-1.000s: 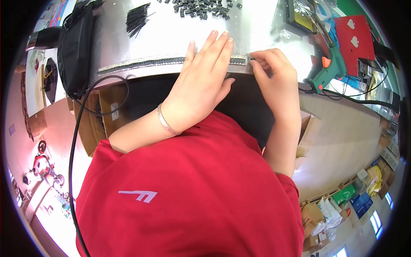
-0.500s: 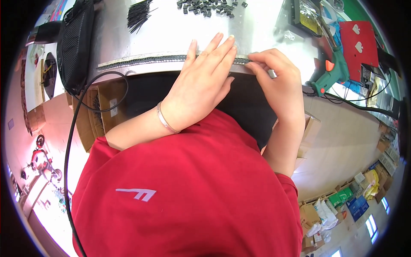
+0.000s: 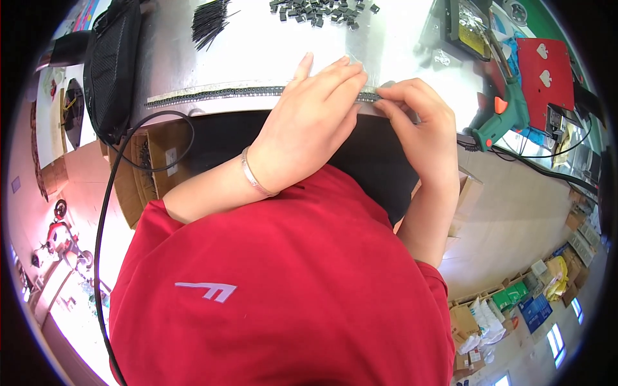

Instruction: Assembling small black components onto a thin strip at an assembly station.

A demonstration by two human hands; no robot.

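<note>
A long row of small black parts [image 3: 219, 94] runs along a pale strip near the table's front edge. My left hand [image 3: 308, 125] lies across the row with its fingers stretched out, covering a section of it. At the right end, the thumb and index finger of my right hand [image 3: 421, 122] pinch the end of the row; the fingertips hide exactly what is between them. Farther back lie a pile of small black square pieces [image 3: 318, 14] and a bundle of thin black sticks [image 3: 209, 22].
A green glue gun [image 3: 505, 116] with a cable rests at the right, beside a red panel [image 3: 544, 74] and a dark tray [image 3: 468, 29]. On the left stands a black bag [image 3: 112, 71], with a black cable [image 3: 106, 212] hanging down past the table edge.
My left hand has slid slightly right along the row, with its fingers a little closer together. My right hand keeps its pinch at the end.
</note>
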